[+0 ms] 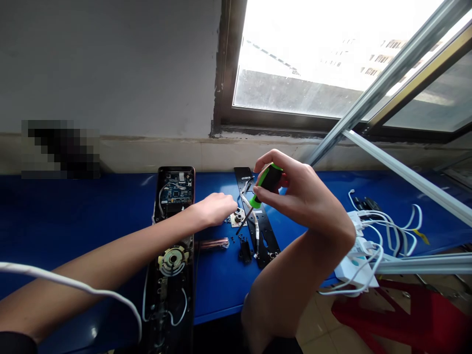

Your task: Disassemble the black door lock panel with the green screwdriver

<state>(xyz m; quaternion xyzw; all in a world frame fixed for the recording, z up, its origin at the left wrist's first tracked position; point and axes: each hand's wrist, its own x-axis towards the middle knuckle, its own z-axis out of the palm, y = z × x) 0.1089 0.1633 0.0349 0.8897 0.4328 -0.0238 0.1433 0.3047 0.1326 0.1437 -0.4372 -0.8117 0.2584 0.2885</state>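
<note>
My right hand (291, 189) is wrapped round the green and black handle of a screwdriver (268, 184). Its shaft slants down to the left, and the tip hangs close to a small pale board with round metal parts (239, 217). My left hand (217, 209) is closed at the board's left edge, beside a few tiny screws (227, 221); its fingertips are hidden, so I cannot tell what they pinch. Behind the board lies a long black panel (263, 223) with a white cable (257, 231). Under my left forearm sits an open black housing (177, 169) with a circuit board (179, 191).
A copper-coloured bundle (214, 243) and a black plastic piece (245, 250) lie on the blue table (217, 285). On the right are a white power strip (356, 270) with tangled cords, metal frame bars (413, 172) and a red stool (401, 314). A white cable (73, 285) crosses my left forearm.
</note>
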